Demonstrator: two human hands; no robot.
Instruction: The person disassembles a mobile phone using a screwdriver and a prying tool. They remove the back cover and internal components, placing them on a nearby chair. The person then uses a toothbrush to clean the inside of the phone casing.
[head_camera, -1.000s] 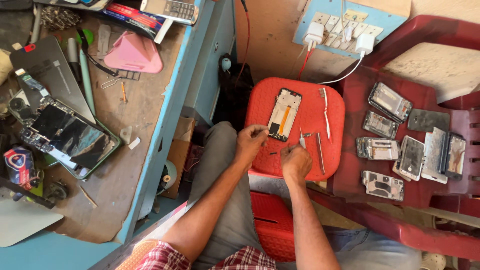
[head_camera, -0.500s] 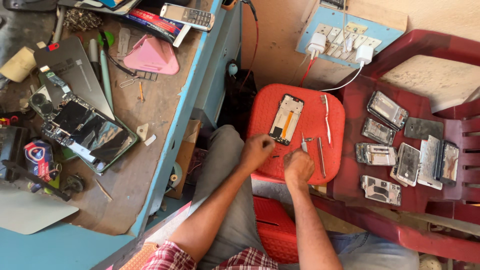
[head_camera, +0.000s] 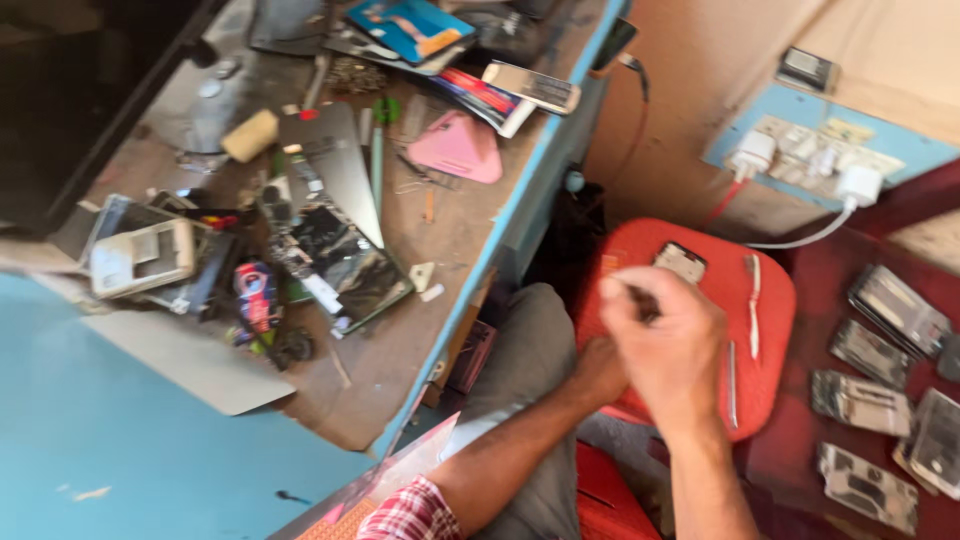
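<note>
Mostly hidden: opened phone (head_camera: 681, 262), red stool (head_camera: 775, 300).

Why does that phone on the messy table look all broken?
The opened phone on the workbench lies with its insides bare, among loose parts and tools. More stripped phone frames are spread on the red chair. Both hands, the left hand and the right hand, are over the red stool.

place: phone repair workshop | evidence: cluttered workbench (head_camera: 420, 330), opened phones (head_camera: 880, 400), wall sockets (head_camera: 820, 160)
</note>
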